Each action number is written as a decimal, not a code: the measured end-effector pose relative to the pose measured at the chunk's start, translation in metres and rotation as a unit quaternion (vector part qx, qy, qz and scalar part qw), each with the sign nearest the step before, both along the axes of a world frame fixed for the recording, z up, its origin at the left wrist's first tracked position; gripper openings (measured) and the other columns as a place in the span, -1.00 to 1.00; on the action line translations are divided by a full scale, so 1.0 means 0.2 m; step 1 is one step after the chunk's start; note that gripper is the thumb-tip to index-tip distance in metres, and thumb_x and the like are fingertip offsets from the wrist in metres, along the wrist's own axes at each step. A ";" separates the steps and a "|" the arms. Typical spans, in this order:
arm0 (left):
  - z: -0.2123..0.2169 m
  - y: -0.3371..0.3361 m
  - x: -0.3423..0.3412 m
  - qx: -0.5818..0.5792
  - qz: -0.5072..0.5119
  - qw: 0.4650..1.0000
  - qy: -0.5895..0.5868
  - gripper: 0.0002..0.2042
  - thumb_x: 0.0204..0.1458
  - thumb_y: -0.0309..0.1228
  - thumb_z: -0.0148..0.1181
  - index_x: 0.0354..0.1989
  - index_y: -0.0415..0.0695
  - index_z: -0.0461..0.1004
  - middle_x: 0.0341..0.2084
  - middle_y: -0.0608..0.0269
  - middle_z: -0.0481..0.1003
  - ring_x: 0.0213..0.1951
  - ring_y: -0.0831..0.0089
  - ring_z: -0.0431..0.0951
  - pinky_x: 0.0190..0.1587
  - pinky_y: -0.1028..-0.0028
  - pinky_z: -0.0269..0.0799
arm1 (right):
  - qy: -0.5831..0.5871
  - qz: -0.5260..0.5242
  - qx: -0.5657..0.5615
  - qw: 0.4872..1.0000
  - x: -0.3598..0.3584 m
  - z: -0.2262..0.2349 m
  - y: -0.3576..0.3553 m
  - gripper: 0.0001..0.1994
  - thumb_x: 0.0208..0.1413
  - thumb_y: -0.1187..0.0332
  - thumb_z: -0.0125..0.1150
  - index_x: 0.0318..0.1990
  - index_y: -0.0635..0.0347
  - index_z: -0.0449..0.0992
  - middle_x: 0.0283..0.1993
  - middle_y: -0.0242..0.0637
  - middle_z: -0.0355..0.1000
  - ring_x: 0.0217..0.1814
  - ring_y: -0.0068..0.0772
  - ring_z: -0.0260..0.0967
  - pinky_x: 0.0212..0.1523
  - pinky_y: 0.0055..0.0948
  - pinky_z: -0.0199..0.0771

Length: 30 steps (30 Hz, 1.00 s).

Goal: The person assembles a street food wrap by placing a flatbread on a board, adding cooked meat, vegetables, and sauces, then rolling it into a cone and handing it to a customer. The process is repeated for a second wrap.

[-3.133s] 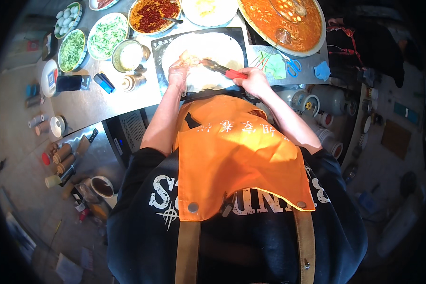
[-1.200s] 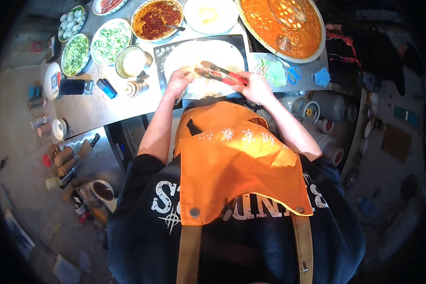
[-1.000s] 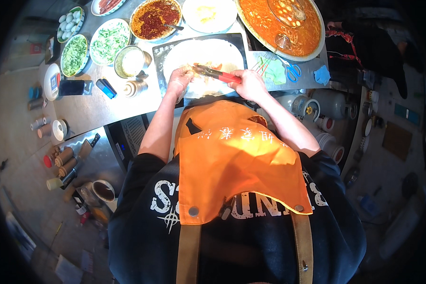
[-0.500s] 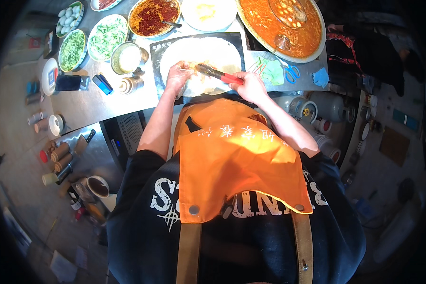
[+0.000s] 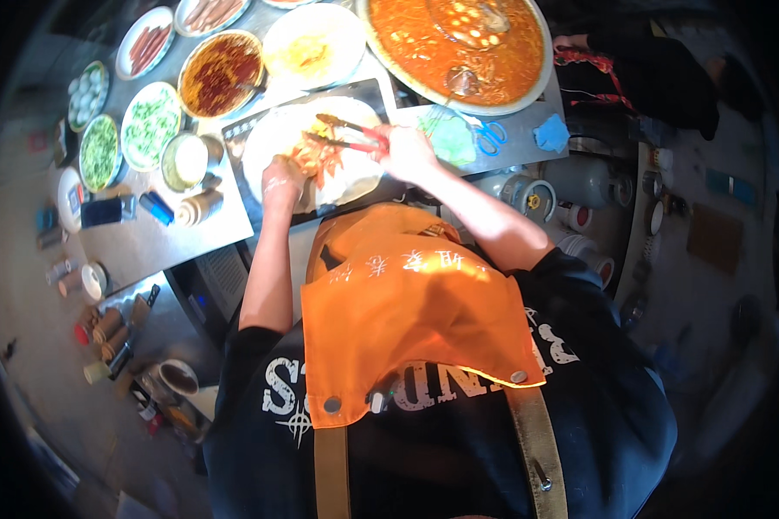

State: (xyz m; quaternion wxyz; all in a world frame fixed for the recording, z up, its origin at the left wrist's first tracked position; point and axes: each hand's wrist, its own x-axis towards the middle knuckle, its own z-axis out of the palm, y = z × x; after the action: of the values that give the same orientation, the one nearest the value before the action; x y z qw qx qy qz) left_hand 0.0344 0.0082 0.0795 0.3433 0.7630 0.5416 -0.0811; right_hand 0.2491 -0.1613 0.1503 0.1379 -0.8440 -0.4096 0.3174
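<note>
My right hand [image 5: 408, 154] is wrapped round the red handles of a pair of tongs [image 5: 365, 133]. Their two dark arms are spread apart, tips over a heap of orange-red shredded food [image 5: 318, 162]. That heap lies on a pale round sheet or board [image 5: 362, 176], too glaring to tell which. At the heap's left edge my left hand [image 5: 283, 180] has its fingers curled in; what they grip is hidden. A dark-edged mat [image 5: 235, 138] lies beneath the pale round.
Beyond stand a big pan of red shredded food in sauce [image 5: 493, 78], a bowl of chili flakes [image 5: 222, 74], a plate of yellowish food [image 5: 312, 48], and bowls of chopped greens [image 5: 151, 125]. Blue scissors [image 5: 491, 137] lie right; a metal pot [image 5: 184, 163] stands left.
The tongs have spread apart, and orange-red food now lies on the pale round. My left hand has gone from raised fingers to curled at the heap. The whole view has shifted.
</note>
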 end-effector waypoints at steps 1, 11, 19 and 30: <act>0.05 -0.03 0.01 0.026 0.003 1.000 -0.003 -0.67 0.20 -0.25 0.35 -0.05 -0.28 0.62 -0.17 -0.26 0.69 -0.06 -0.23 0.69 0.04 0.03 0.60 | -0.001 0.005 0.013 1.000 0.04 0.01 -0.07 -0.47 0.10 0.14 0.49 0.25 0.02 0.65 -0.16 -0.09 0.69 -0.07 -0.04 0.69 0.03 -0.15 0.69; 0.16 -0.65 1.07 -0.090 -0.255 0.962 0.024 -0.32 0.13 0.04 0.41 0.26 -0.26 0.48 -0.02 -0.18 0.68 0.07 -0.09 0.69 0.15 0.10 0.59 | 0.259 -0.342 0.193 0.882 0.72 0.17 -0.90 -0.49 0.26 0.48 0.45 0.34 0.40 0.53 0.21 -0.26 0.64 0.23 -0.54 0.52 0.32 -0.43 0.47; 0.25 -0.66 1.25 0.092 -0.421 0.899 0.082 -0.68 0.29 -0.37 0.17 0.17 -0.20 0.47 -0.10 -0.01 0.68 -0.10 -0.02 0.76 -0.11 0.16 0.70 | 0.283 -0.407 0.234 0.836 1.00 0.09 -1.07 -0.55 0.29 0.60 0.37 0.32 0.41 0.53 0.14 -0.29 0.66 0.12 -0.59 0.56 0.20 -0.55 0.53; 0.43 0.66 2.17 0.267 -0.388 0.882 0.030 -0.67 0.40 -0.27 -0.02 0.04 -0.15 0.65 -0.04 -0.10 0.68 -0.04 -0.04 0.72 0.04 0.06 0.64 | 0.282 -0.353 0.282 0.846 1.09 -0.15 -1.00 -0.49 0.22 0.54 0.46 0.34 0.34 0.54 0.10 -0.33 0.68 0.08 -0.65 0.56 0.19 -0.51 0.55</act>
State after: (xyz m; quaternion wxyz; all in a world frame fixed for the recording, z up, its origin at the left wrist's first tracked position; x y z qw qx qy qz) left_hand 0.4678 0.1399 0.1659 0.0514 0.9721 0.2133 -0.0834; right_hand 0.4678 -0.3607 0.1194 0.5822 -0.7308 -0.0992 0.3422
